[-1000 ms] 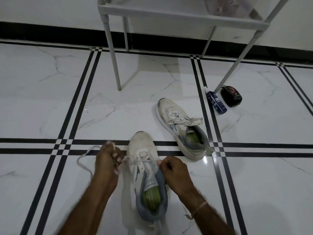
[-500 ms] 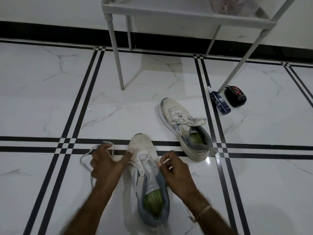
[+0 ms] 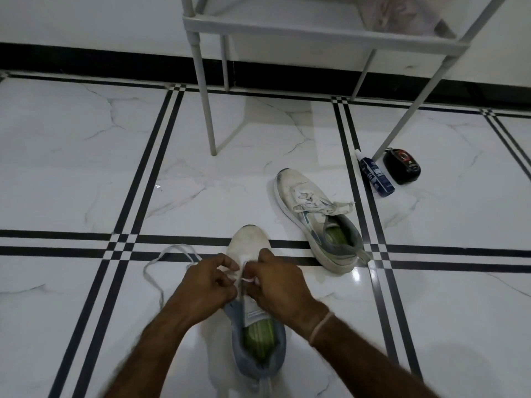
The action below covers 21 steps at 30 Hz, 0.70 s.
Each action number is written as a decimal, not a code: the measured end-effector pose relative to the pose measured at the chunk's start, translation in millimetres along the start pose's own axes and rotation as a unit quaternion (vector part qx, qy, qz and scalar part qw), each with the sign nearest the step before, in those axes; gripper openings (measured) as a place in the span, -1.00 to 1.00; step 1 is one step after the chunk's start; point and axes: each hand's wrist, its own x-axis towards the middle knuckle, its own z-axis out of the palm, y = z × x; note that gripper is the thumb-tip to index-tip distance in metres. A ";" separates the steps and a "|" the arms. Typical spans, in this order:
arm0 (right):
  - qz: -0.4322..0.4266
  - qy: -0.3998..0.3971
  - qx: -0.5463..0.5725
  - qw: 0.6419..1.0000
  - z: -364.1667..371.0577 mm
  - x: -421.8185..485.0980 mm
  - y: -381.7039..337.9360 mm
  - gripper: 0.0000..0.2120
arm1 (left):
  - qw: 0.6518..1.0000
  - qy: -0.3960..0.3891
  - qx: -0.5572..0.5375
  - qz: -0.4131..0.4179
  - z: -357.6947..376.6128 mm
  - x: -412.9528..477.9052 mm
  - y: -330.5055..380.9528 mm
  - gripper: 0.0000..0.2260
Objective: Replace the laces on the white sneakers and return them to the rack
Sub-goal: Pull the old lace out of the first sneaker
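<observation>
Two bare hands meet over the near sneaker, which lies on the floor with its toe pointing away from the person and its heel closest to them. The left grip sits against the shoe's left side, fingers curled, pinching a stretch of white lace just above the tongue. From there the slack runs out to the left in a loose loop on the tiles. The right grip mirrors it on the other side, thumb and fingers closed on a short white bit of the same lace, so the two sets of fingertips almost touch across the eyelet row. Both grips cover the middle of the shoe; only the toe cap and the open collar show.

That shoe is off-white with a scuffed toe, a grey padded collar and a green insole (a small label is visible on the tongue, unreadable). The far sneaker lies just beyond and to the right, angled, apart from both grips, with its laces bunched loosely across the top.

Behind them stands the white rack – its legs on the floor. Beside the right front leg lie a blue bottle and a small black object.
</observation>
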 end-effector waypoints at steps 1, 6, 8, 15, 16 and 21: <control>0.026 0.008 0.092 0.995 1.3 -0.2 1.6 -0.84 | 1.000 0.003 -0.010 -0.001 0.3 -0.9 0.4 -0.66; 0.155 0.043 0.614 0.773 -15.0 -9.2 19.1 -0.84 | 0.995 -0.005 -0.094 -0.021 2.0 -5.3 -2.8 -0.68; 0.119 0.043 0.524 0.843 -12.4 -9.0 16.3 -0.81 | 0.995 -0.014 -0.099 -0.016 5.6 -3.8 -3.9 -0.70; 0.089 -0.001 0.193 0.977 -0.2 1.7 18.3 -0.87 | 0.987 -0.027 -0.152 -0.038 6.1 -3.9 -8.1 -0.74; 0.135 0.026 0.344 0.929 -7.0 0.6 18.0 -0.80 | 0.986 -0.030 -0.160 -0.040 6.6 -3.7 -9.0 -0.75; 0.178 0.104 0.697 0.687 -34.6 -4.1 29.4 -0.76 | 0.984 -0.033 -0.170 -0.047 7.4 -0.8 -15.2 -0.75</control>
